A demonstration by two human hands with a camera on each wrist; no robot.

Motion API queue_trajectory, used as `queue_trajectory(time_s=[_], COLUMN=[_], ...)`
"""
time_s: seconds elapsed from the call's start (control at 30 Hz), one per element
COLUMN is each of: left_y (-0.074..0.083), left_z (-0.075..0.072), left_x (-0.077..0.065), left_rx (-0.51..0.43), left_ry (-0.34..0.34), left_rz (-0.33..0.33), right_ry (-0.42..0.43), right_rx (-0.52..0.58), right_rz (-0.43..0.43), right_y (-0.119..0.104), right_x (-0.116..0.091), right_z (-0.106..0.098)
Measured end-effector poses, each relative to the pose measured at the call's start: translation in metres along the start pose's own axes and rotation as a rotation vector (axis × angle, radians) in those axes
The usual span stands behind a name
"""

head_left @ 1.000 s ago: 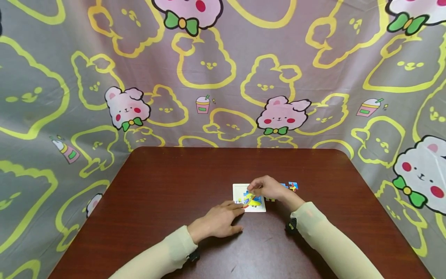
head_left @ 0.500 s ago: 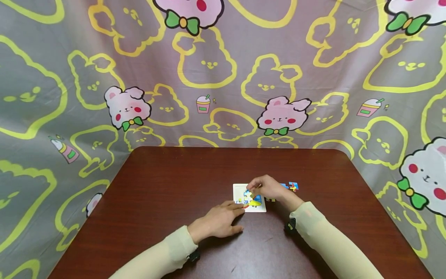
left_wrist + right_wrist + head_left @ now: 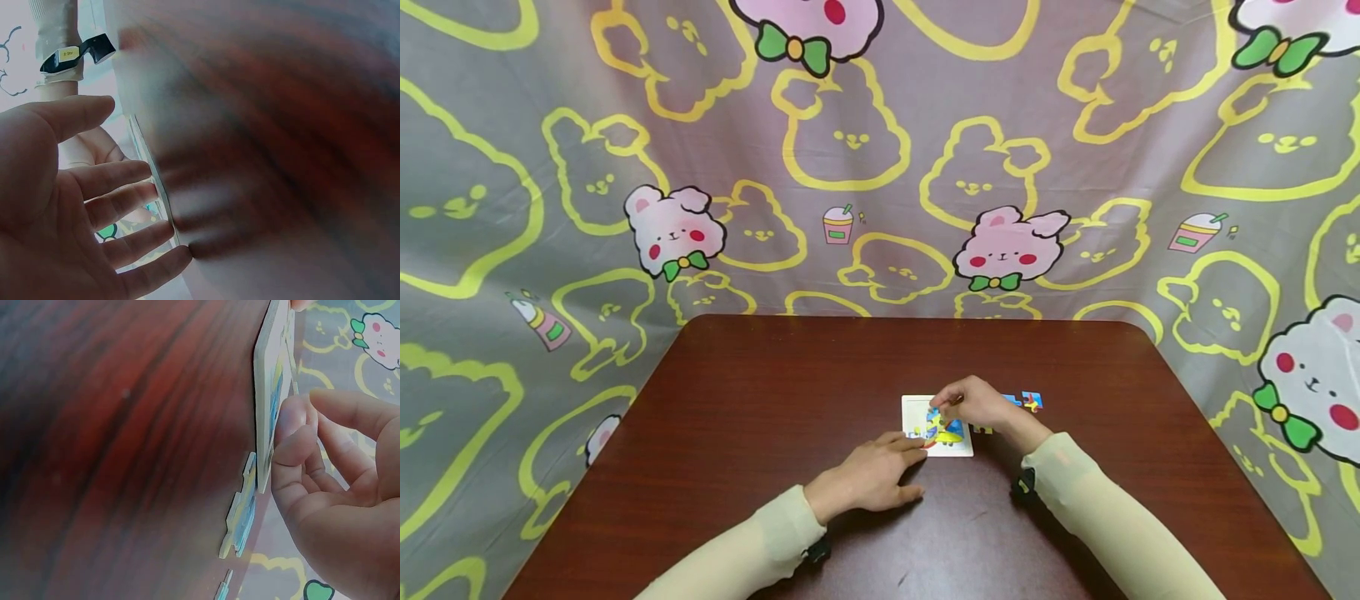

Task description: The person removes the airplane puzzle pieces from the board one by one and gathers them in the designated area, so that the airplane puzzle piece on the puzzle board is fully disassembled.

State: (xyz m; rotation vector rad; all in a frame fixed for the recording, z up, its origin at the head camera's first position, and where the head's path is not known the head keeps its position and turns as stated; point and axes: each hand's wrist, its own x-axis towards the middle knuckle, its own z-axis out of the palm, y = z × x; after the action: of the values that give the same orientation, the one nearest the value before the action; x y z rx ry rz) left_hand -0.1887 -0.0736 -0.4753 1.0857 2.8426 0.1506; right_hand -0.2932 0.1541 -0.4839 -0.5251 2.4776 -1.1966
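Note:
A small pale jigsaw puzzle tray [image 3: 914, 408] lies on the table, partly filled with blue and yellow pieces. My left hand [image 3: 871, 477] lies flat with fingers extended, its fingertips at the tray's left edge. In the left wrist view the spread fingers [image 3: 137, 240] reach along that edge. My right hand [image 3: 979, 403] is over the tray's right side, thumb and fingers pinching a yellow-and-blue puzzle piece [image 3: 935, 420] above the picture. From the right wrist, the curled fingers [image 3: 290, 450] are close over the tray's face, and they hide part of the piece.
Loose puzzle pieces lie to the right of the tray; one blue piece with red and yellow [image 3: 1032, 401] shows past the right wrist. Others [image 3: 240, 509] sit beside the tray's edge in the right wrist view. A patterned cloth [image 3: 895, 167] hangs behind the brown table [image 3: 790, 375].
The pinched piece has turned and shifted slightly over the tray while my right hand stays in nearly the same place. My left hand has not moved.

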Motion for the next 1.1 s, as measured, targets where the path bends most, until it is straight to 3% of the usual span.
queue_trajectory(time_s=[0.57,0.8,1.1], left_y=[-0.0003,-0.0006,-0.0004], left_z=[-0.0003,-0.0008,-0.0008], left_x=[0.0007,0.0013,0.0015], left_rx=[0.004,0.002,0.0], left_ry=[-0.008,-0.008,-0.011], left_rz=[-0.009,-0.009,-0.006], right_ry=[-0.004,-0.024,-0.041], right_rx=[0.002,0.015,0.056], right_rz=[0.012,-0.04,-0.01], right_y=[-0.0015,-0.004,-0.0033], right_x=[0.0011,0.0004,0.0007], right_z=[0.0003,0.0005,-0.0001])
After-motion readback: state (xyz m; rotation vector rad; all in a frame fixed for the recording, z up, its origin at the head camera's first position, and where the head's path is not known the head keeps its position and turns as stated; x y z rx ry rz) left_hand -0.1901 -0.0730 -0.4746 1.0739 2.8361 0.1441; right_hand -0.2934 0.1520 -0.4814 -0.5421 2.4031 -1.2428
